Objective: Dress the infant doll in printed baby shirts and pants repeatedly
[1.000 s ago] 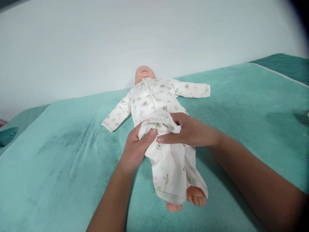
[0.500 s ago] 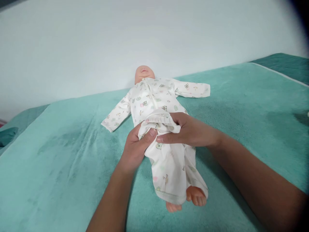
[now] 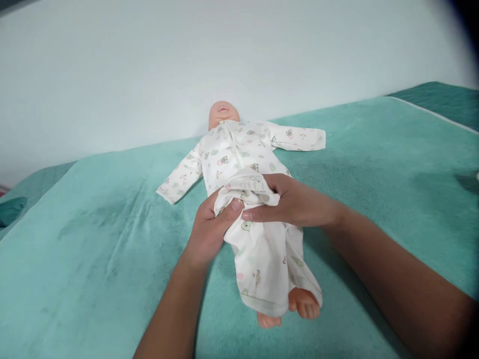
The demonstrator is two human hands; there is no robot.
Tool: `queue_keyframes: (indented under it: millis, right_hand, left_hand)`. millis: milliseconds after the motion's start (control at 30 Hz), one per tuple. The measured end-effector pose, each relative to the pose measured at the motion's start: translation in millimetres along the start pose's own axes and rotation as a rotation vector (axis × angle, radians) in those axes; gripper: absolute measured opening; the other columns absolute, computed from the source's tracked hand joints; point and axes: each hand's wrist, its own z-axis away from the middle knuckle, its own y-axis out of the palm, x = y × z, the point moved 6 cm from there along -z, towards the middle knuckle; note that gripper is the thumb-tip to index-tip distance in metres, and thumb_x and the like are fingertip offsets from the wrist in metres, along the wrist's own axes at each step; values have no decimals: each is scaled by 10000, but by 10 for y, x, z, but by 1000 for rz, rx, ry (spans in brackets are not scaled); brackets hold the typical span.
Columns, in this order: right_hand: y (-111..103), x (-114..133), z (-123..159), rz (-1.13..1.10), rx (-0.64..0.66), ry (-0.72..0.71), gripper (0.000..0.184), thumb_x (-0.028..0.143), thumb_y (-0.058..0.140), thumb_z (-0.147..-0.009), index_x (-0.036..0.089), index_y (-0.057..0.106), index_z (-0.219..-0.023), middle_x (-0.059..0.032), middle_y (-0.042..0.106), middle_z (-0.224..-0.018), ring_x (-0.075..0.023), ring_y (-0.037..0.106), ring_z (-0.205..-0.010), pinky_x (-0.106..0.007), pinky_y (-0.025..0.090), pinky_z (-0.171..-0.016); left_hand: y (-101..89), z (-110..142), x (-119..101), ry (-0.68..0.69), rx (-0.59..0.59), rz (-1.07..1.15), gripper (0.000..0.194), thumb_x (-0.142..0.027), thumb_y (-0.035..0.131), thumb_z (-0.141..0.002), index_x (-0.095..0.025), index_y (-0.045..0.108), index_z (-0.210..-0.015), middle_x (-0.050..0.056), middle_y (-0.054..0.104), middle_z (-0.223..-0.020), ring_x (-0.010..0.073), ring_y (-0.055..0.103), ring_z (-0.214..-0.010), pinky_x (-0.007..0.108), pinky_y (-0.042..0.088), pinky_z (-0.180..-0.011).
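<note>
A baby doll lies on its back on a teal blanket, head toward the wall. It wears a white printed top with both sleeves spread out. White printed trousers cover its legs, and two bare feet stick out at the bottom. My left hand is closed on the trousers' waistband at the doll's left hip. My right hand grips the bunched waistband from the other side, over the doll's belly.
The teal blanket covers the whole surface up to a pale wall behind the doll. A darker green cloth lies at the far right. A dark green fold shows at the left edge.
</note>
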Motion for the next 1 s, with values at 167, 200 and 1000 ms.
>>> queue_keyframes:
  millis: [167, 200, 1000]
  right_hand:
    - [0, -7, 5, 11, 1, 14, 195, 250, 724, -749, 220, 664, -932, 19, 663, -878, -156, 618, -826, -229, 463, -674]
    - [1, -8, 5, 8, 2, 15, 193, 250, 723, -749, 219, 663, -930, 18, 661, -877, -155, 617, -826, -228, 464, -675]
    - [0, -17, 11, 19, -4, 33, 227, 307, 728, -755, 231, 667, -960, 11, 675, -911, -175, 624, -859, -259, 482, -705]
  left_hand:
    - [0, -2, -7, 12, 4, -4, 272, -361, 647, -855, -221, 694, -1082, 60, 720, -1012, 231, 674, -956, 320, 536, -805]
    - [0, -3, -8, 13, 3, -8, 271, -363, 648, -854, -221, 694, -1079, 60, 721, -1009, 233, 673, -959, 324, 536, -811]
    - [3, -5, -22, 20, -16, -3, 237, -364, 659, -846, -235, 710, -1038, 46, 727, -965, 230, 676, -958, 330, 539, -825]
